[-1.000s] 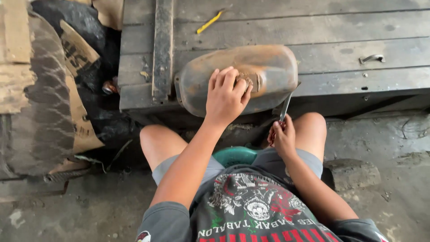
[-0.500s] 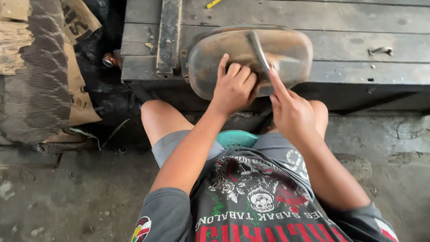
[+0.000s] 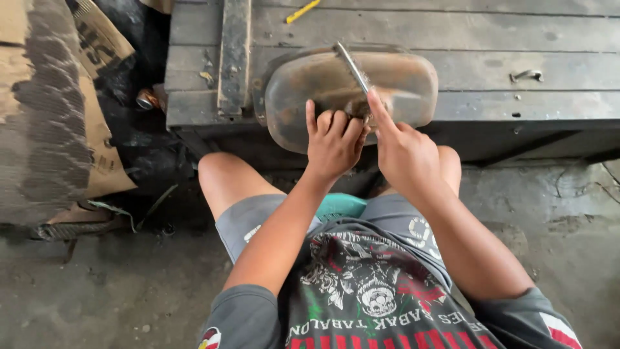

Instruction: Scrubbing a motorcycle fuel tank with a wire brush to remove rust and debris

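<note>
A dark grey short-sleeved T-shirt is worn, printed across the chest with a skull design in white, red and green above a band of lettering. Each sleeve is trimmed near the hem: a small round red-and-white emblem is seen on the left, red and white stripes on the right. Grey shorts with a pale printed mark on the right leg are worn. Both forearms, the left hand [image 3: 333,143], the right hand [image 3: 405,152] and the knees are left bare.
</note>
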